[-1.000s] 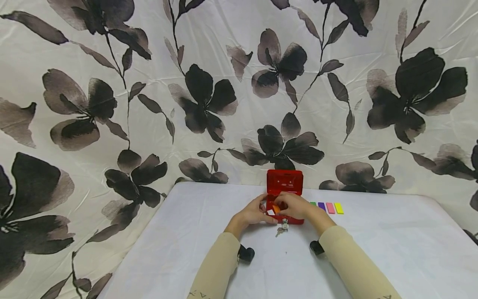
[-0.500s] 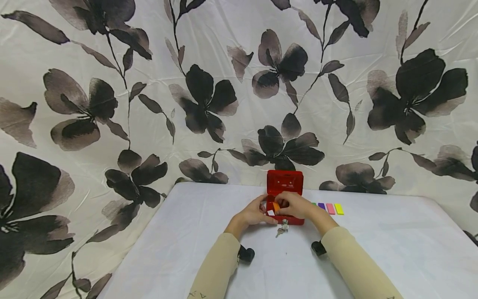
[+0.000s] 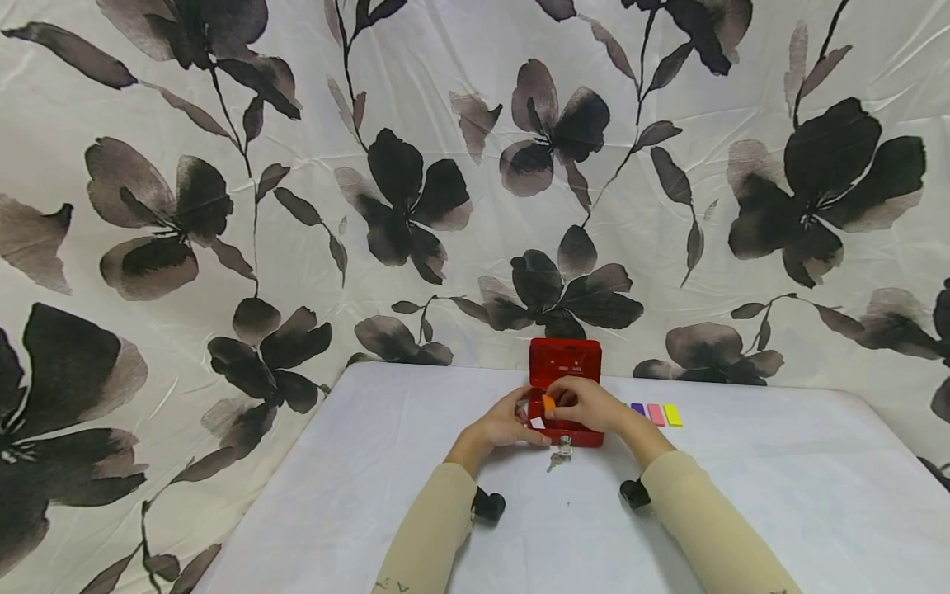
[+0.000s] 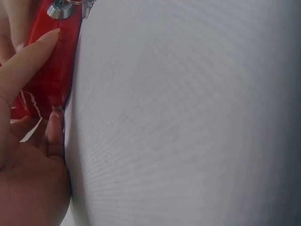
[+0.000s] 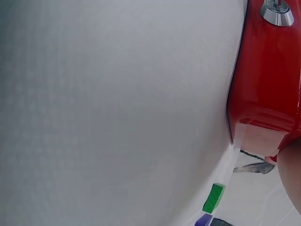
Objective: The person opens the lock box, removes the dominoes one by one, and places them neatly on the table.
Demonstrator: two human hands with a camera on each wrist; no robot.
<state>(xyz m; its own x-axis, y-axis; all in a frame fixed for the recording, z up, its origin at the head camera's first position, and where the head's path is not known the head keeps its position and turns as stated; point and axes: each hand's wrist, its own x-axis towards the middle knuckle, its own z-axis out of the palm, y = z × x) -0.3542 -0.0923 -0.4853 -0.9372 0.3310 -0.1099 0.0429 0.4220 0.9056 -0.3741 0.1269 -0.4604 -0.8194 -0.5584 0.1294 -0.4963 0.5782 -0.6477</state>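
A red cash box stands on the table with its lid raised. My left hand holds its left end, the thumb lying along the front face near the lock and the other fingers around the side. Inside the box, my right hand pinches a small orange block between thumb and fingers. A white piece shows at the box's left inside. Keys hang from the front lock. The right fingertips are out of sight in the right wrist view.
Right of the box lie a purple block, a pink block and a yellow block in a row. A green block shows in the right wrist view. Patterned cloth hangs behind the white table.
My right hand has risen slightly within the box, and the orange block has turned more upright. The left hand keeps its place on the box.
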